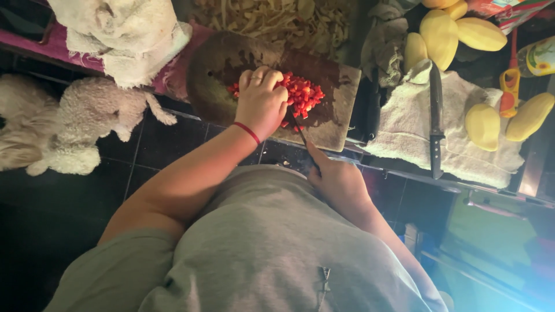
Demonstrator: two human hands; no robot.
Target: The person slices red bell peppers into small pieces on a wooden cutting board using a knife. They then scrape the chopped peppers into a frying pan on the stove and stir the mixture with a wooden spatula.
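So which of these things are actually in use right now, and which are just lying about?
In use: left hand, right hand, knife, chopped red pieces, wooden board.

Lying about: peeled potatoes, second knife, towel, orange peeler, white dog.

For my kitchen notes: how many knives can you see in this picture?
2. One knife is in the right hand, its blade at the chopped red pieces. The other knife lies on the towel beside peeled potatoes. More may be hidden.

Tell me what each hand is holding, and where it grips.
The right hand holds a knife by its handle. The left hand rests fingers down on the diced red pepper, steadying rather than gripping.
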